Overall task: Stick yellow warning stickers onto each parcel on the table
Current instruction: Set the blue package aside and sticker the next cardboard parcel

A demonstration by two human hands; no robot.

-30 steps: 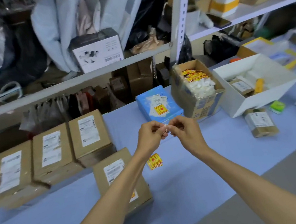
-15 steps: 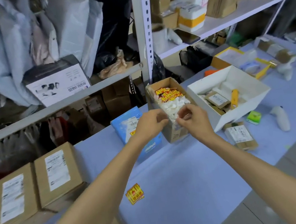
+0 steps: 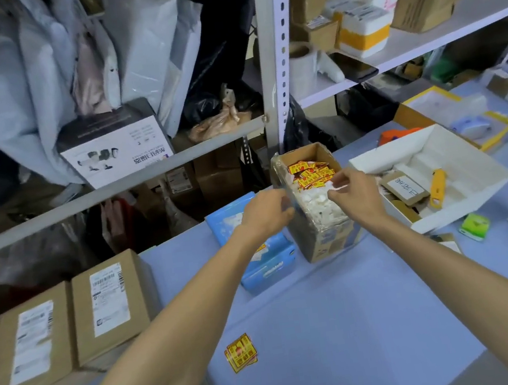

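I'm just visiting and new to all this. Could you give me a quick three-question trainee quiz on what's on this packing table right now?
1. True or false: a small stack of yellow warning stickers lies loose on the blue table top.
2. Where is the yellow plastic cutter? A) inside the white foam box B) on the grey shelf C) on the floor
3. Which hand pinches a small white paper scrap above the open brown cardboard box?

Key: 1 true; 2 A; 3 the right hand.
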